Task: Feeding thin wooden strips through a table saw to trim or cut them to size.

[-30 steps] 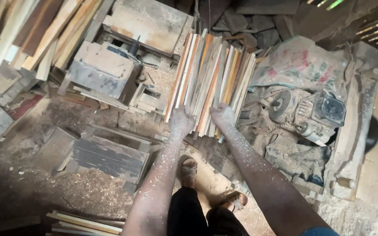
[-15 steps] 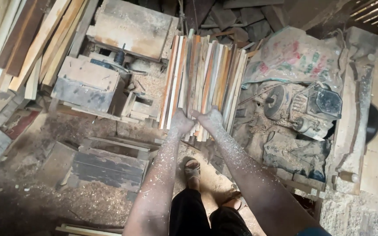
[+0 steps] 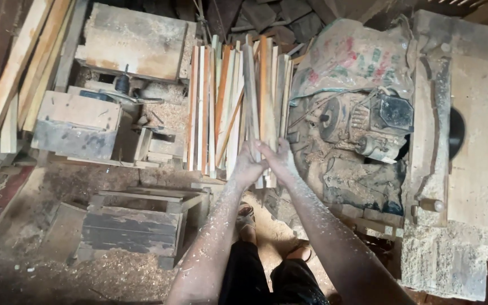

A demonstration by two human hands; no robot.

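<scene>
Wood strip (image 3: 251,96), upright in the stack of strips (image 3: 210,107): we grip its lower end w/ both hands, left hand (image 3: 248,168) & right hand (image 3: 279,161), fingers closed round it, next to the motor (image 3: 362,127).

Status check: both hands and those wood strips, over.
Left hand and right hand pressed on near ends of wood strips. Strips lean bundled, upright. Motor close on the right; nothing between hands and strips.

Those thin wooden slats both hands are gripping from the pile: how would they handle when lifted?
The slats look long, narrow and thin, so probably light yet slightly springy, flexing at the far ends. Sawdust coats the left hand and right hand, so the grip may slide a little. The loose slat pile beside them would likely shift or clatter.
</scene>
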